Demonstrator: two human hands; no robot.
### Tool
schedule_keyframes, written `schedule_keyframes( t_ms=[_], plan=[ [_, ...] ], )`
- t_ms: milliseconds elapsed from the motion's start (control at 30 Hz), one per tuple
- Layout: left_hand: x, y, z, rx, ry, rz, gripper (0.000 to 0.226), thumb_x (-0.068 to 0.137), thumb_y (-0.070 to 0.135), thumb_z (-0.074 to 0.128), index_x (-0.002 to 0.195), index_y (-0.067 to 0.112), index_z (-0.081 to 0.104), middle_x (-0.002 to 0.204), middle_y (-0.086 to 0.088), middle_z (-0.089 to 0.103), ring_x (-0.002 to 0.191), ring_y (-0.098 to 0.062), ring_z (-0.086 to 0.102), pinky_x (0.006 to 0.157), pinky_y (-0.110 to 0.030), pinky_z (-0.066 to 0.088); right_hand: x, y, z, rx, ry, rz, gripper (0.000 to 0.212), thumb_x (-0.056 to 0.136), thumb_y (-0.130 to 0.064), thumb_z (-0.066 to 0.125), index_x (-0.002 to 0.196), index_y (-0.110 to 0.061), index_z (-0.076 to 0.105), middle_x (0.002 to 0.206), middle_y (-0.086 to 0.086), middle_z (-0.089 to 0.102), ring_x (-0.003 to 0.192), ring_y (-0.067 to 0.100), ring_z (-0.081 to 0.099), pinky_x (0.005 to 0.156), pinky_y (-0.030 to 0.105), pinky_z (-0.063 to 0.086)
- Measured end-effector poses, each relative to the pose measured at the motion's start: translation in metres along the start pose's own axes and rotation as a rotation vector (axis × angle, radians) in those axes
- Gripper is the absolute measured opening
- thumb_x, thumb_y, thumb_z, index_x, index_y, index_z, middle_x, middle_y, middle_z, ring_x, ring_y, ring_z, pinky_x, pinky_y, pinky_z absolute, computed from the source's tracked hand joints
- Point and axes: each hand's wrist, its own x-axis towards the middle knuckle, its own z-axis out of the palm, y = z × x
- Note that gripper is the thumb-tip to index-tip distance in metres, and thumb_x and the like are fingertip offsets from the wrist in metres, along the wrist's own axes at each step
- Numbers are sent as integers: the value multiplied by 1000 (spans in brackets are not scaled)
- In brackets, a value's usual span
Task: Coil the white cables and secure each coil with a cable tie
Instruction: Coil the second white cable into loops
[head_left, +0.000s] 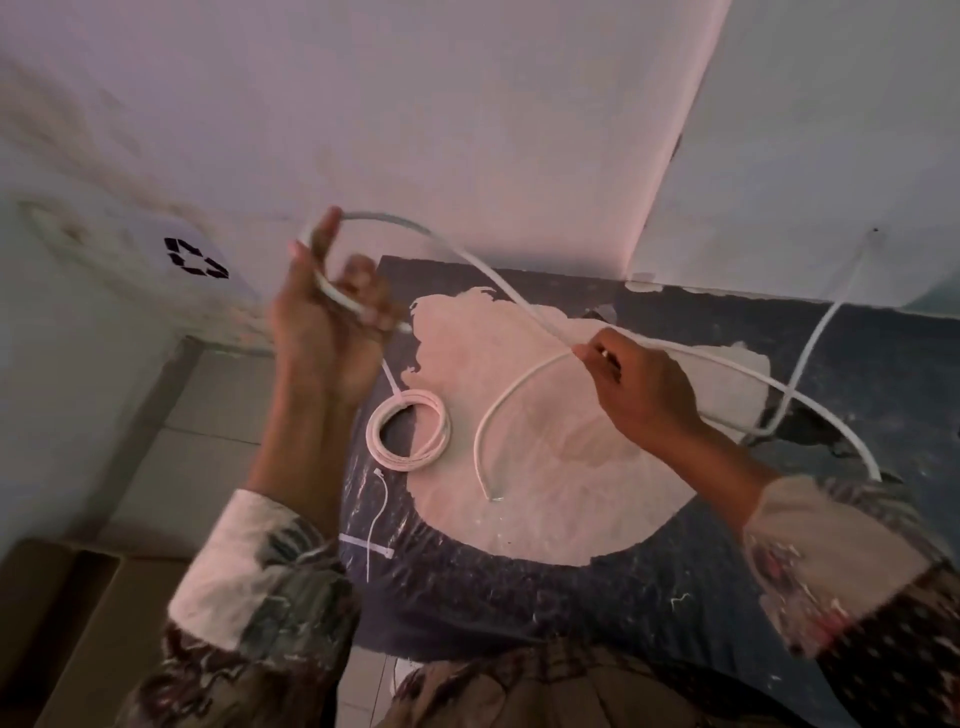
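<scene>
My left hand (332, 322) is raised over the table's left edge and grips one end of a loose white cable (467, 260), which arcs up from it and sweeps right. My right hand (639, 384) pinches the same cable farther along, above the table's middle. Beyond it the cable loops off toward the right edge. A second white cable (511, 400) lies curved on the table, its bare end near the front. A finished white coil (408, 431) with a cable tie on it rests on the table below my left hand. A loose cable tie (376, 519) lies in front of the coil.
The table (571, 597) is dark with a large worn pale patch in the middle. White walls meet in a corner behind it. Tiled floor (218, 415) and a brown cardboard box (67, 623) lie to the left.
</scene>
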Motion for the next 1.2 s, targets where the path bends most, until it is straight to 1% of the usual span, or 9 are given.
schedule_keyframes(
  t_ms=[167, 333, 400, 500, 633, 800, 933, 1033, 1200],
  plan=[
    [-15, -77, -9, 243, 94, -244, 48, 103, 61, 28, 103, 23, 58, 61, 0, 25, 39, -10, 18, 39, -21, 22, -61, 38, -10, -338, -58, 64, 35, 99, -47, 53, 82, -18, 61, 56, -5, 51, 44, 16, 50, 50, 21, 34],
    [-36, -123, -10, 304, 136, -388, 28, 102, 30, 33, 88, 13, 52, 59, 0, 28, 41, -11, 17, 39, -22, 20, -106, 45, -33, -440, -80, -51, 23, 88, -45, 69, 80, -23, 71, 58, 0, 69, 50, 27, 66, 49, 24, 38],
    [-36, -129, -8, 342, 154, -410, 26, 96, 16, 30, 73, 13, 42, 61, -2, 32, 41, -10, 21, 39, -22, 21, -115, 45, -40, -437, -80, -114, 25, 87, -45, 63, 79, -24, 73, 57, 0, 67, 48, 27, 64, 46, 28, 49],
    [-36, -134, -8, 536, 166, -362, 20, 100, 6, 28, 85, 12, 39, 73, -8, 43, 46, -9, 28, 43, -23, 26, -119, 36, -51, -453, -82, -218, 28, 82, -48, 60, 74, -26, 76, 53, -2, 63, 44, 23, 61, 43, 28, 47],
    [-40, -136, -15, 695, 158, -360, 25, 109, 19, 29, 106, 6, 50, 77, -8, 47, 52, -11, 30, 47, -25, 27, -112, 13, -74, -439, -132, -362, 31, 78, -61, 70, 75, -31, 80, 52, -8, 66, 42, 13, 60, 50, 17, 36],
    [-44, -135, -23, 613, 59, -473, 30, 109, 28, 27, 108, 13, 53, 65, 1, 33, 51, -9, 24, 43, -22, 25, -94, -23, -101, -369, -222, -507, 30, 80, -61, 67, 83, -35, 81, 54, -11, 66, 42, 12, 59, 48, 22, 47],
    [-51, -141, -16, 559, -43, -545, 35, 109, 37, 29, 105, 13, 54, 65, 3, 22, 55, -11, 14, 47, -25, 12, -70, -52, -112, -224, -312, -470, 38, 81, -70, 54, 96, -44, 79, 68, -16, 74, 52, 7, 59, 58, 26, 53],
    [-53, -147, -10, 600, -80, -551, 38, 108, 38, 30, 103, 10, 54, 64, 2, 26, 51, -10, 19, 49, -28, 13, -52, -66, -113, -173, -328, -418, 34, 82, -69, 61, 99, -45, 78, 76, -18, 75, 57, 3, 57, 64, 28, 55],
    [-57, -151, -5, 687, -125, -547, 39, 106, 26, 36, 76, 9, 54, 58, -4, 41, 53, -17, 36, 47, -28, 33, -22, -75, -100, -135, -321, -338, 32, 82, -61, 69, 101, -39, 79, 62, -28, 56, 50, -1, 48, 60, 21, 49]
  ],
)
